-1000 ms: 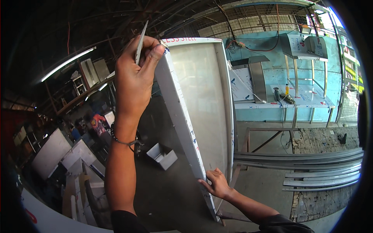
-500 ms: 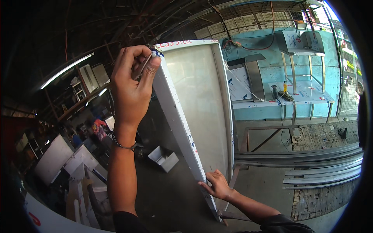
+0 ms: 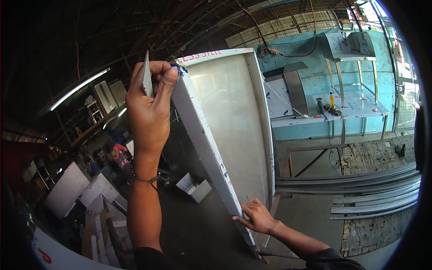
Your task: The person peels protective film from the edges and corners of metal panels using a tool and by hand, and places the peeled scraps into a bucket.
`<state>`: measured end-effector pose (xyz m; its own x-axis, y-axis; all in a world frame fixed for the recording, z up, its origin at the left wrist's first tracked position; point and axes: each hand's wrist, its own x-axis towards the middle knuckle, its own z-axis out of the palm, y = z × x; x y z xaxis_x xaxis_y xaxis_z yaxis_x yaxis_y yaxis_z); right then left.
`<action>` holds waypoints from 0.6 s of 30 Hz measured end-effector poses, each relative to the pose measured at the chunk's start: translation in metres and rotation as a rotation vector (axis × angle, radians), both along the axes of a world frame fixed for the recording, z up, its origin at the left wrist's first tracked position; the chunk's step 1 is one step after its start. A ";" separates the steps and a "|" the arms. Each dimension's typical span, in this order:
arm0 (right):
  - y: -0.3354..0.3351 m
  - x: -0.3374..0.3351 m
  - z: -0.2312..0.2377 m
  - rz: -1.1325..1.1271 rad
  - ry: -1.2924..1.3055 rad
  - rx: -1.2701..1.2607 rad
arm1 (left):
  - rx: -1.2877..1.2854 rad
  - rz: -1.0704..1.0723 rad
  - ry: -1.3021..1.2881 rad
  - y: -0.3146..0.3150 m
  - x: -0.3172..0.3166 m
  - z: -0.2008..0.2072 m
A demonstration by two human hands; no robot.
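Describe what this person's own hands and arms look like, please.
The left hand and right hand are ungloved. A dark, seemingly beaded bracelet circles the left wrist; none shows on the right. Dark sleeves leave both forearms bare.

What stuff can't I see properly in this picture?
All in the head view:
- Left hand's curled fingertips around the thin flat piece: mostly hidden by its thumb and palm.
- The back of the framed panel: hidden by its front.
- Red shape in the background: too blurred and small.
- Pale sheet, bottom left: cut off by the picture's edge.
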<state>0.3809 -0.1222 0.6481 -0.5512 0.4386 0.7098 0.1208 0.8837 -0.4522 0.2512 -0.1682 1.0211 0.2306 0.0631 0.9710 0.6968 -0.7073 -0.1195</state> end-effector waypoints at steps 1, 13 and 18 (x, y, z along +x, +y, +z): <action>-0.001 0.003 0.000 -0.002 -0.018 0.005 | 0.018 -0.021 -0.046 0.001 0.004 -0.002; 0.002 0.009 0.005 0.004 -0.097 0.022 | 0.027 -0.033 -0.050 0.004 0.007 -0.006; 0.002 0.014 0.014 0.013 -0.153 0.030 | -0.012 -0.034 0.001 -0.001 0.004 0.000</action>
<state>0.3950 -0.1200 0.6621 -0.6598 0.4102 0.6296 0.1747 0.8987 -0.4023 0.2552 -0.1693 1.0208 0.2341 0.0664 0.9699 0.6718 -0.7322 -0.1121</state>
